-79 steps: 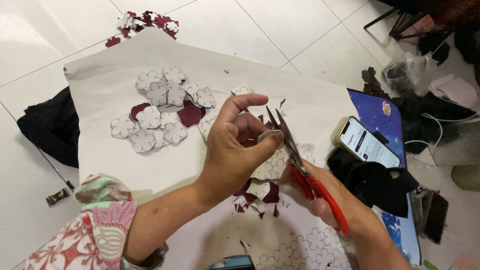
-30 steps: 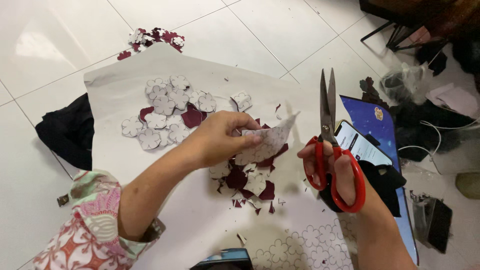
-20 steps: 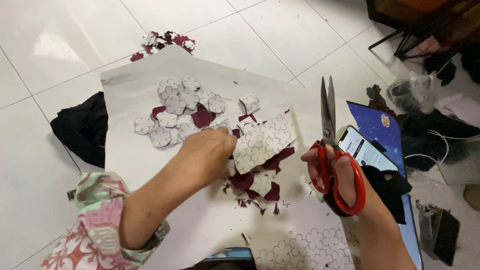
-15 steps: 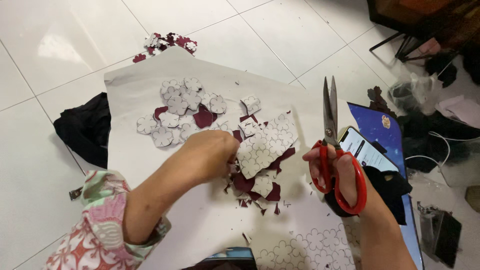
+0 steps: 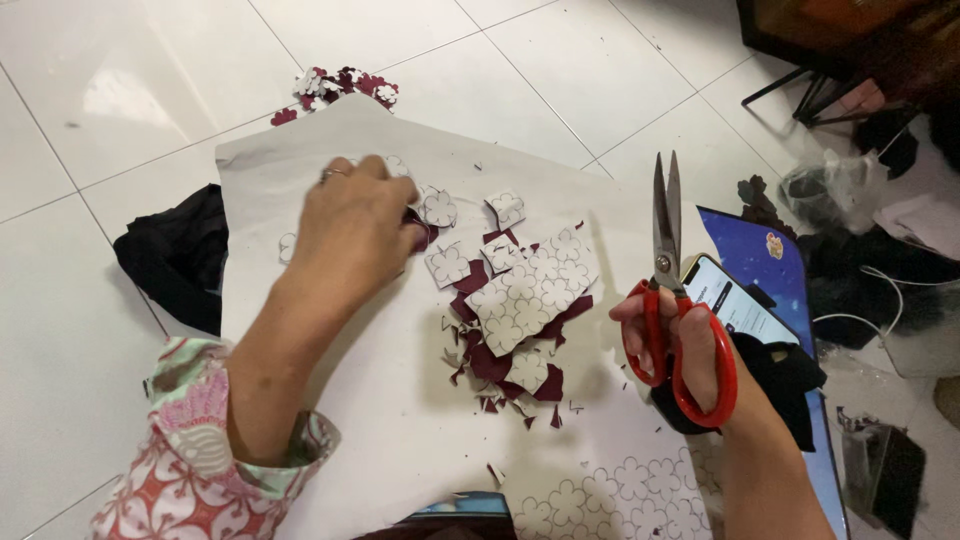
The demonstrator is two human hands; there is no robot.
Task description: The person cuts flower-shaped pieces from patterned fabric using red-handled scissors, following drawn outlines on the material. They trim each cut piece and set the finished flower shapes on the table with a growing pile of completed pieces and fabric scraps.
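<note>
- My left hand (image 5: 352, 228) lies palm down on the pile of cut flower shapes (image 5: 437, 208) in the upper middle of the frame, fingers spread and pressing, not pinching anything I can see.
- My right hand (image 5: 690, 345) is clenched through the red handles of the scissors (image 5: 668, 270) at centre right, blades shut and pointing up.
- The printed flower piece (image 5: 535, 290) lies loose on dark red scraps (image 5: 490, 365) mid-frame, touched by neither hand.
- Risk: my flat palm could drag or scatter the cut-outs, since they lie loose on the big paper sheet (image 5: 400, 440).
- Risk: those upright points sit near my phone (image 5: 735, 300); a careless swing could jab it.
- Risk: good shapes could get lost among the scraps.
</note>
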